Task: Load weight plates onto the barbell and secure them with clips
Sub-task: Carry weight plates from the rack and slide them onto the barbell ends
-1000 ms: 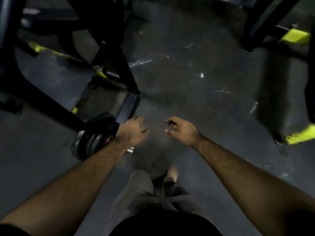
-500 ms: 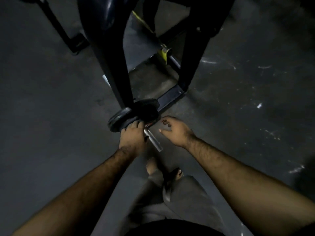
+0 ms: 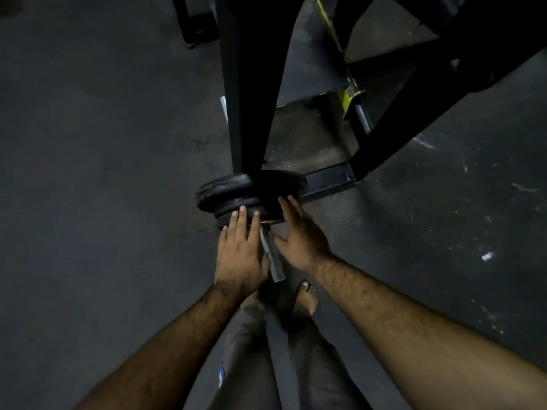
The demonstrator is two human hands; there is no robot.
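Note:
Several black weight plates [image 3: 228,192] sit stacked on the steel barbell sleeve [image 3: 270,255], whose bare end points toward me. My left hand [image 3: 239,253] lies flat with fingers straight, fingertips pressed against the nearest plate, left of the sleeve. My right hand [image 3: 300,236] is flat too, fingers against the plate face on the sleeve's right, thumb beside the sleeve. A thin reddish part [image 3: 270,221] shows on the sleeve at the plate face; I cannot tell if it is a clip. The rest of the bar is hidden behind the rack.
A black rack upright [image 3: 248,84] rises directly behind the plates, with its base frame [image 3: 328,180] on the floor to the right. A yellow-marked peg [image 3: 355,105] sticks out further back. My bare foot [image 3: 306,300] stands just below the sleeve end on the dark floor.
Both hands have gone from curled near the sleeve to flat against the plate stack. The view has swung and closed in on the plates.

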